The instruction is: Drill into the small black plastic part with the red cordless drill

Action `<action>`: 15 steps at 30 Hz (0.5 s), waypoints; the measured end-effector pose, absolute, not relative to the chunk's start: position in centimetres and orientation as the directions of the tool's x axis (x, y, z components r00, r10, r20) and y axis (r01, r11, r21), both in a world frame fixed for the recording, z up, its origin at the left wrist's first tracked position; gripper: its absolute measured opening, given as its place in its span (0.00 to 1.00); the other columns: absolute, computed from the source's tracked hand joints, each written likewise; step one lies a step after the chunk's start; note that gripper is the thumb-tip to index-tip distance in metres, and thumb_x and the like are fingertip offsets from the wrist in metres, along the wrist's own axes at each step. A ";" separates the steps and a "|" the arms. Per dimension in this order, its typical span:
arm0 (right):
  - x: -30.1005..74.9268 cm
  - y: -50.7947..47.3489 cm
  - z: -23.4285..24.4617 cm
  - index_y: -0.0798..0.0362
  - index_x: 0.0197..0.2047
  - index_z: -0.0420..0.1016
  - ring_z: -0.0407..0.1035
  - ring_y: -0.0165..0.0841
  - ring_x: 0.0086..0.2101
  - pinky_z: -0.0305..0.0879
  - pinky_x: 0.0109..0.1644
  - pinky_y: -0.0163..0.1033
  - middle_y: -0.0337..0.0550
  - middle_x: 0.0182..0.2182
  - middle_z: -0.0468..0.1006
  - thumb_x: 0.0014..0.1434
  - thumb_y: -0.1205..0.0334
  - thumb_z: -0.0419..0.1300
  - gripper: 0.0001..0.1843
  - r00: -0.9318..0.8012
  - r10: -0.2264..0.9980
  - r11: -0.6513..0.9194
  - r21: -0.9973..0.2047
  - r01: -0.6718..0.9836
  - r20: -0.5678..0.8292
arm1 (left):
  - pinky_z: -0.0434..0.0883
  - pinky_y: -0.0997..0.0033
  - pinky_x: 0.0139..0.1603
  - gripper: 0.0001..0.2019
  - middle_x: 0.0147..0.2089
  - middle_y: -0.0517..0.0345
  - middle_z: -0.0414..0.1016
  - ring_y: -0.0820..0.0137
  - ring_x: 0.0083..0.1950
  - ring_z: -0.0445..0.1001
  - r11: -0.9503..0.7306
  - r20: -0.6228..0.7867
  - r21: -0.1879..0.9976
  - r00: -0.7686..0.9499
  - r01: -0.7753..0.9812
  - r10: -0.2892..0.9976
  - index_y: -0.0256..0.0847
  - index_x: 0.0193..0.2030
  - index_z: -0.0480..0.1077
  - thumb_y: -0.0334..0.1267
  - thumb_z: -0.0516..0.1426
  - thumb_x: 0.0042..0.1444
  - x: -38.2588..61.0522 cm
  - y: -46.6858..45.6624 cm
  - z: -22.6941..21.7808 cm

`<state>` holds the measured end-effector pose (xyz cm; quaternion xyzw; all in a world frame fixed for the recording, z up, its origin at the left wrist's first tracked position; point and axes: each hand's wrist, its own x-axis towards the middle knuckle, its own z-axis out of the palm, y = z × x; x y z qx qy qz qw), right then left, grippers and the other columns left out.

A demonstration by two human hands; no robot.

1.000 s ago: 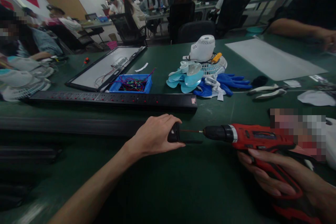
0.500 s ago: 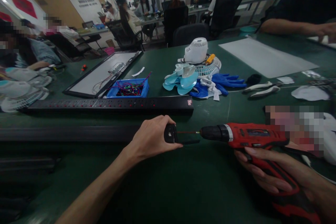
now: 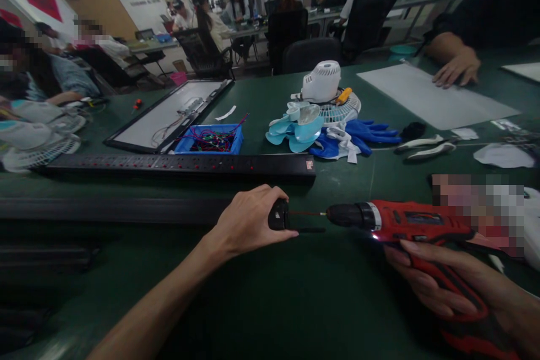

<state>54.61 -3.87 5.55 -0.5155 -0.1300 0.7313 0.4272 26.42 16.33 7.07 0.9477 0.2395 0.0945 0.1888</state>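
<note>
My left hand (image 3: 247, 222) is closed around the end cap (image 3: 279, 216) of a long black bar (image 3: 109, 211) that lies across the green table. My right hand (image 3: 447, 287) grips the handle of a red cordless drill (image 3: 405, 222). The drill lies level and points left, with its thin bit (image 3: 306, 214) touching the end cap. A small light glows under the drill's chuck.
A black power strip (image 3: 177, 164) lies just behind the bar. Beyond it are a blue tray of wires (image 3: 211, 139), a framed panel (image 3: 169, 113), a dismantled white fan with pale blue blades (image 3: 314, 107), blue gloves (image 3: 367, 134) and pliers (image 3: 426, 146). Another person's hand (image 3: 455, 70) rests on a white sheet (image 3: 430, 97).
The drill's light has come on. The other person's hand at far right has moved onto the white sheet. My hands and the drill stay in place.
</note>
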 end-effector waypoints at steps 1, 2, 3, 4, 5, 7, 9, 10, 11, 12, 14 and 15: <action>54.5 -3.9 5.6 0.53 0.25 0.74 0.50 0.16 0.10 0.59 0.15 0.25 0.29 0.16 0.68 0.55 0.46 0.72 0.21 -0.091 0.757 -0.599 -0.631 -0.492 -0.648 | 0.76 0.59 0.46 0.27 0.50 0.53 0.76 0.61 0.47 0.77 -0.812 0.085 0.404 0.866 0.421 0.492 0.42 0.54 0.69 0.57 0.67 0.57 26.4 16.3 7.1; 54.5 -3.9 5.7 0.54 0.24 0.74 0.49 0.16 0.10 0.59 0.15 0.25 0.29 0.16 0.67 0.55 0.46 0.72 0.21 -0.077 0.755 -0.596 -0.633 -0.494 -0.652 | 0.76 0.59 0.46 0.27 0.50 0.53 0.76 0.61 0.47 0.77 -0.810 0.083 0.405 0.865 0.424 0.494 0.42 0.54 0.69 0.57 0.67 0.57 26.4 16.3 7.1; 54.4 -3.9 5.7 0.54 0.24 0.74 0.50 0.16 0.10 0.59 0.15 0.25 0.29 0.15 0.67 0.55 0.46 0.72 0.22 -0.066 0.755 -0.593 -0.635 -0.496 -0.653 | 0.76 0.59 0.45 0.27 0.50 0.53 0.76 0.61 0.47 0.77 -0.809 0.081 0.405 0.865 0.425 0.495 0.42 0.54 0.69 0.57 0.67 0.57 26.4 16.3 7.1; 54.4 -4.0 5.7 0.54 0.24 0.74 0.50 0.16 0.10 0.59 0.16 0.25 0.29 0.15 0.67 0.55 0.46 0.72 0.22 -0.058 0.756 -0.587 -0.637 -0.499 -0.652 | 0.76 0.59 0.45 0.27 0.50 0.53 0.76 0.61 0.47 0.77 -0.810 0.082 0.402 0.864 0.427 0.497 0.42 0.54 0.69 0.57 0.67 0.57 26.4 16.3 7.1; 54.4 -4.0 5.7 0.54 0.24 0.74 0.50 0.16 0.10 0.60 0.16 0.24 0.30 0.15 0.67 0.55 0.46 0.72 0.21 -0.056 0.756 -0.586 -0.636 -0.502 -0.652 | 0.76 0.59 0.45 0.27 0.50 0.53 0.76 0.61 0.47 0.77 -0.811 0.083 0.399 0.863 0.429 0.498 0.42 0.54 0.69 0.57 0.67 0.57 26.4 16.3 7.1; 54.6 -4.0 5.6 0.54 0.25 0.75 0.52 0.17 0.10 0.61 0.16 0.25 0.30 0.16 0.68 0.54 0.47 0.73 0.21 -0.085 0.751 -0.599 -0.620 -0.507 -0.655 | 0.76 0.59 0.45 0.26 0.50 0.53 0.76 0.61 0.47 0.77 -0.814 0.087 0.395 0.864 0.426 0.495 0.42 0.54 0.69 0.57 0.67 0.57 26.4 16.2 7.1; 54.8 -4.0 5.5 0.54 0.26 0.77 0.53 0.17 0.10 0.61 0.16 0.25 0.31 0.16 0.69 0.54 0.47 0.73 0.20 -0.108 0.740 -0.612 -0.598 -0.517 -0.664 | 0.76 0.59 0.45 0.26 0.50 0.53 0.76 0.61 0.47 0.77 -0.820 0.095 0.395 0.869 0.415 0.486 0.43 0.54 0.69 0.56 0.67 0.57 26.4 16.2 7.1; 54.9 -4.0 5.4 0.54 0.26 0.77 0.53 0.17 0.10 0.61 0.16 0.25 0.31 0.16 0.69 0.53 0.47 0.73 0.20 -0.107 0.735 -0.614 -0.591 -0.524 -0.669 | 0.76 0.59 0.46 0.27 0.51 0.53 0.76 0.61 0.48 0.77 -0.823 0.099 0.395 0.872 0.408 0.479 0.43 0.55 0.68 0.56 0.67 0.57 26.4 16.2 7.1; 55.0 -4.0 5.4 0.54 0.26 0.77 0.54 0.17 0.10 0.61 0.15 0.25 0.31 0.15 0.69 0.53 0.46 0.73 0.20 -0.106 0.731 -0.616 -0.585 -0.528 -0.674 | 0.76 0.59 0.46 0.27 0.51 0.53 0.76 0.61 0.48 0.77 -0.826 0.103 0.394 0.874 0.402 0.475 0.43 0.55 0.68 0.56 0.67 0.57 26.5 16.2 7.1; 55.1 -4.1 5.4 0.54 0.25 0.77 0.54 0.18 0.10 0.61 0.15 0.24 0.31 0.15 0.68 0.53 0.47 0.73 0.20 -0.098 0.728 -0.615 -0.583 -0.532 -0.679 | 0.76 0.59 0.46 0.27 0.51 0.53 0.76 0.60 0.49 0.77 -0.828 0.104 0.391 0.875 0.401 0.473 0.43 0.56 0.68 0.56 0.67 0.57 26.5 16.2 7.1; 55.2 -4.2 5.4 0.54 0.26 0.77 0.54 0.18 0.10 0.60 0.15 0.24 0.31 0.16 0.69 0.53 0.47 0.73 0.20 -0.100 0.725 -0.618 -0.580 -0.530 -0.681 | 0.76 0.59 0.46 0.28 0.52 0.53 0.76 0.60 0.49 0.77 -0.827 0.100 0.385 0.872 0.410 0.478 0.43 0.56 0.68 0.57 0.67 0.57 26.5 16.1 7.1; 55.2 -4.2 5.4 0.54 0.26 0.77 0.54 0.18 0.10 0.60 0.14 0.24 0.32 0.16 0.69 0.53 0.47 0.73 0.19 -0.110 0.725 -0.622 -0.580 -0.526 -0.679 | 0.76 0.59 0.46 0.28 0.52 0.53 0.76 0.60 0.49 0.78 -0.826 0.098 0.382 0.870 0.415 0.483 0.43 0.56 0.68 0.58 0.67 0.57 26.5 16.1 7.1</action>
